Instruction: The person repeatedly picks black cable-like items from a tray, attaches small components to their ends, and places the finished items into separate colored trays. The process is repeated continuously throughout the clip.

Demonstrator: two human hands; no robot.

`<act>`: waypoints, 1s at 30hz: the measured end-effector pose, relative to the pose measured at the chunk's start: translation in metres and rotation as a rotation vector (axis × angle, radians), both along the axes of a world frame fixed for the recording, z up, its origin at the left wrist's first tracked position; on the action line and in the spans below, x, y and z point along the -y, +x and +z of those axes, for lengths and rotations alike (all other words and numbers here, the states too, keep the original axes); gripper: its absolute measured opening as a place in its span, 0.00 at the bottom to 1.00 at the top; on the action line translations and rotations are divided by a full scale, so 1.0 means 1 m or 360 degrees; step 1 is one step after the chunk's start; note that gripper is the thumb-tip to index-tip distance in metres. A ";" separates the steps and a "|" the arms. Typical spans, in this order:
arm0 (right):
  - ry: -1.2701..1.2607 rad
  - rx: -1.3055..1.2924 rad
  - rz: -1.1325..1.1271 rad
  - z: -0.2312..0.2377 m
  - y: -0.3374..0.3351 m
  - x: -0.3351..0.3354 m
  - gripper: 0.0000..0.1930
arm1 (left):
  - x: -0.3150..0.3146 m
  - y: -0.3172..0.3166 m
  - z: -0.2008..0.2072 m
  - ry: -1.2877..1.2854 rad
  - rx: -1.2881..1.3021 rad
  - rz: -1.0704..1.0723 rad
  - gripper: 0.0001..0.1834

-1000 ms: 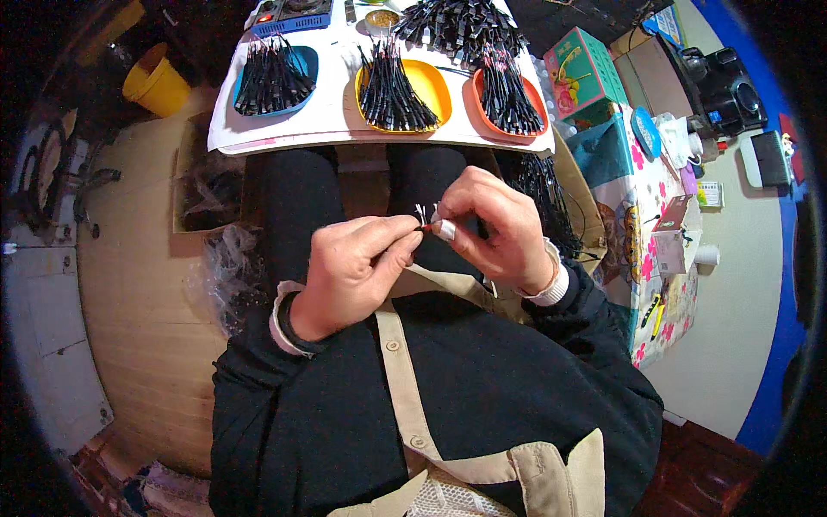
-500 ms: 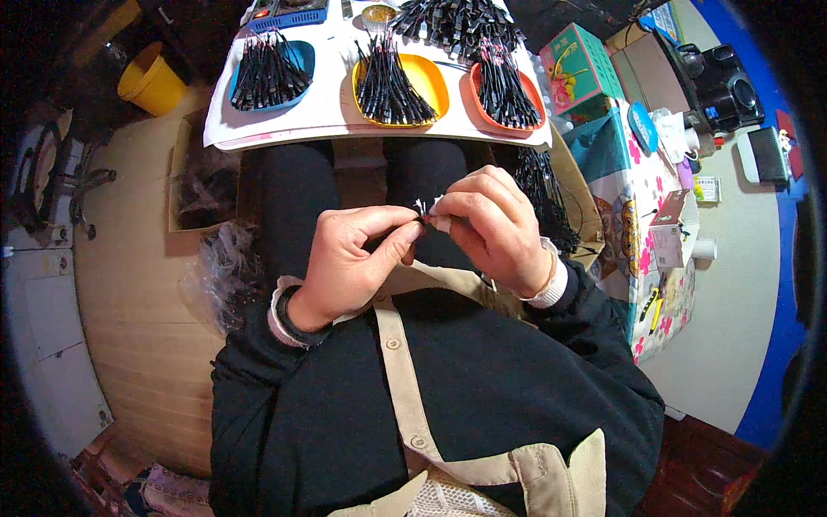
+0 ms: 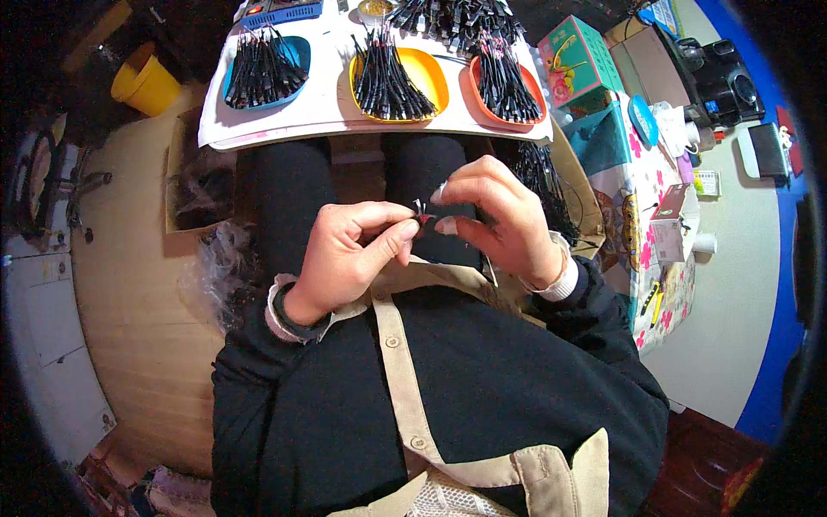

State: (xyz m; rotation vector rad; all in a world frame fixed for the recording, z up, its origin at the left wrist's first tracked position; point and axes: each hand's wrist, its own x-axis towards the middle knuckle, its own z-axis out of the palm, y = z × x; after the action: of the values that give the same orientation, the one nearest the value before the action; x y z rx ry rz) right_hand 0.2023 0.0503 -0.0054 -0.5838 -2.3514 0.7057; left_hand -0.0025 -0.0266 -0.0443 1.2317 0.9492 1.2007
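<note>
Over my lap, my left hand pinches a short black cable's stripped end between thumb and forefinger. Thin white and reddish wires stick up from it; the rest of the cable is hidden by the hand. Just to the right, my right hand is open, thumb and forefinger apart around a gap beside the wires. White wrapping covers the tips of that thumb and finger. In front of both hands, bundles of black cables lie in a blue tray, a yellow tray and an orange tray.
The trays stand on a white-topped table, with a heap of black cables behind. More cables hang in a cardboard box at right. A flower-patterned table borders my right side. A yellow bucket stands far left.
My right thumb and forefinger have let go of the wires and spread apart, drawing slightly right. My left hand keeps its pinch on the cable, almost in place.
</note>
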 end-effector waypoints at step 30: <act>0.0179 0.0087 -0.0103 0.004 0.010 -0.009 0.13 | 0.002 -0.010 -0.009 -0.0031 0.0720 -0.0257 0.05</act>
State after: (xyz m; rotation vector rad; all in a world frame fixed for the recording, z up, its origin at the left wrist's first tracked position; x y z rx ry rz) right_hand 0.2124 0.0596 -0.0015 -0.6335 -2.3934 0.5310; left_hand -0.0125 -0.0282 -0.0528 0.9434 0.5154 1.2653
